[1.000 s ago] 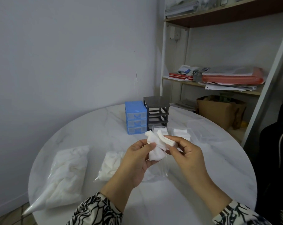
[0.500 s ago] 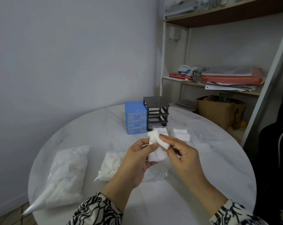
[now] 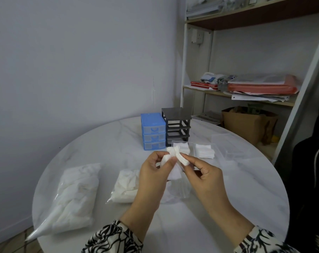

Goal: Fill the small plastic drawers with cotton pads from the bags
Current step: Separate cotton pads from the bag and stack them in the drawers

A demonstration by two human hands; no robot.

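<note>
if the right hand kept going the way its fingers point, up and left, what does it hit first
Most likely the bunch of cotton pads it already pinches, then the left hand gripping the same bunch. Beyond them the blue drawer unit lies roughly that way, though depth is unclear.

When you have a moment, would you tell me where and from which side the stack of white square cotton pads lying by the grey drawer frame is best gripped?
Probably from above, pinching two opposite side edges of the stack of white square cotton pads. It lies flat in a clear plastic drawer with the top open, so the walls block a sideways approach.
</note>
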